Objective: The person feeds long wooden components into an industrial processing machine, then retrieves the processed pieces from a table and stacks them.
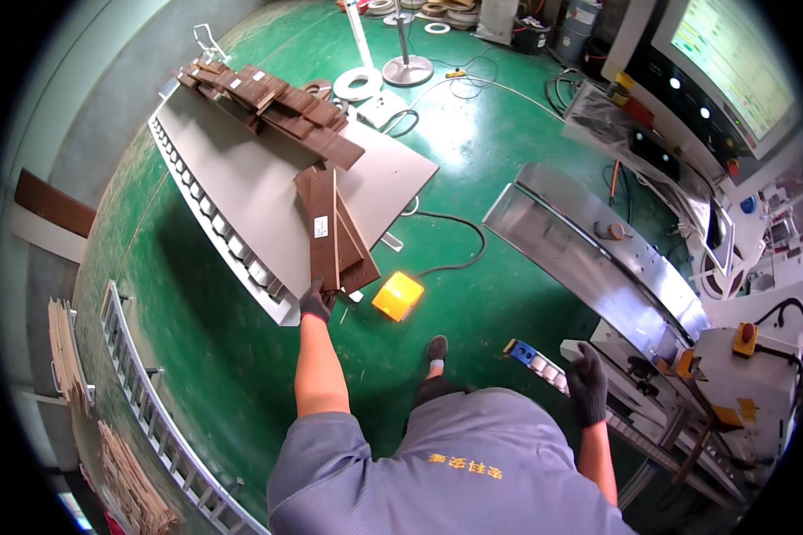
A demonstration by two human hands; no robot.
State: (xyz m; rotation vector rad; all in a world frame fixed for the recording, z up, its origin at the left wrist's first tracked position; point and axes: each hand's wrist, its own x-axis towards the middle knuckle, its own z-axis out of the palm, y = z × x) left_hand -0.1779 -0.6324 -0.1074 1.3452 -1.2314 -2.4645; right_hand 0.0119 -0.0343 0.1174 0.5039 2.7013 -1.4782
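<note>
My left hand [315, 301], in a dark glove, is closed on the near end of a brown board [322, 236] with a white label. That board lies over other brown boards [355, 253], fanned slightly apart at the near end of a grey table [232, 169]. What the fingers wrap round is partly hidden by the glove. My right hand [587, 388], also gloved, is raised beside the machine on the right. It holds nothing I can see, and its fingers point away from me, loosely stretched.
Stacked brown boards [281, 107] cover the table's far side. A yellow foot-pedal-like box [398, 296] with a black cable sits on the green floor. To the right are a metal-topped machine [589, 241], a lit screen [732, 67] and a roller strip [540, 364]. A roller rail [156, 410] runs at left.
</note>
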